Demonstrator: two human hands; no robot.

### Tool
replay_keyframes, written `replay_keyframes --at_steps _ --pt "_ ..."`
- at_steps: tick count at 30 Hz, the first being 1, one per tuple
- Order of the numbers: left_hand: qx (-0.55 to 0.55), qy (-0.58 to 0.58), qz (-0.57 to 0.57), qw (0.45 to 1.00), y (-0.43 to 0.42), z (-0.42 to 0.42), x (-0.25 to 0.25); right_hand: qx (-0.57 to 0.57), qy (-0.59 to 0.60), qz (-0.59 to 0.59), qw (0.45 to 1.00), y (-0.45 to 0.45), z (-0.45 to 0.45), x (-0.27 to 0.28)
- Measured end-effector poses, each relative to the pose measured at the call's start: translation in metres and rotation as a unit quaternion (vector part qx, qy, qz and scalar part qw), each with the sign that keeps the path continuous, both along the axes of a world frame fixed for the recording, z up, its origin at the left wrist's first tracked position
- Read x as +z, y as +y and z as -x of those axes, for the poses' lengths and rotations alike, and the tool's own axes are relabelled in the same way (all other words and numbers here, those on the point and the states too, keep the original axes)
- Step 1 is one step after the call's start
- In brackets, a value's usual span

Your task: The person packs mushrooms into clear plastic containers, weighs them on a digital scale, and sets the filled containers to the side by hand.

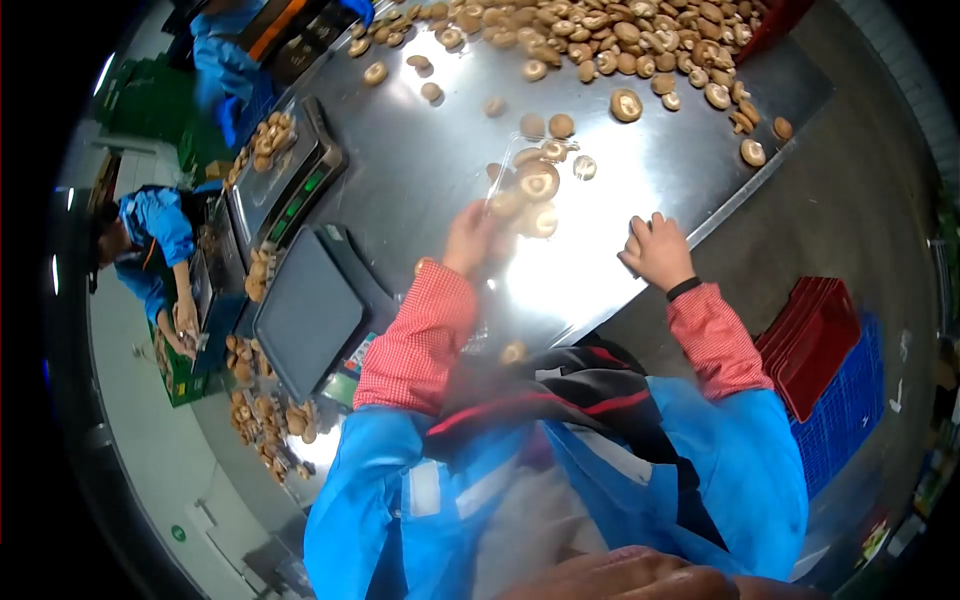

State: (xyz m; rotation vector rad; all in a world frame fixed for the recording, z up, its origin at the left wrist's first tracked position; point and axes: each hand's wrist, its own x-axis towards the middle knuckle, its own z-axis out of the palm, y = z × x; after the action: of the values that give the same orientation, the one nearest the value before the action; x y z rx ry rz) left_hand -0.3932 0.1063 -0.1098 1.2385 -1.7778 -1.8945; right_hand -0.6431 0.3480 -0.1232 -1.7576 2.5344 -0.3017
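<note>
A clear tray with several brown mushrooms (pixel 538 182) sits on the steel table (pixel 400 140). At its near left side is my left hand (pixel 473 238), smeared by motion, its fingers against the tray's edge. My right hand (pixel 658 250) is over the table's right edge with its fingers curled; a small dark thing shows at the fingertips, too small to name. Between my hands the metal shines brightly. Single mushrooms lie beyond the tray, and one mushroom (pixel 513 352) is close to my body.
A large mushroom heap (pixel 630 35) covers the far side. At the left are a scale (pixel 290 180) holding mushrooms, a grey tray (pixel 308 310) and packed mushrooms (pixel 265 425). Two co-workers in blue stand beyond. Red crates (pixel 815 345) and a blue crate (pixel 850 410) are at the right.
</note>
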Motion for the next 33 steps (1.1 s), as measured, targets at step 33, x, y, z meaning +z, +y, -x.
replay_keyframes --at_steps 33 --pt "0.048 -0.013 -0.014 0.999 0.003 -0.097 0.053 -0.034 -0.029 -0.010 0.999 -0.204 -0.059 0.008"
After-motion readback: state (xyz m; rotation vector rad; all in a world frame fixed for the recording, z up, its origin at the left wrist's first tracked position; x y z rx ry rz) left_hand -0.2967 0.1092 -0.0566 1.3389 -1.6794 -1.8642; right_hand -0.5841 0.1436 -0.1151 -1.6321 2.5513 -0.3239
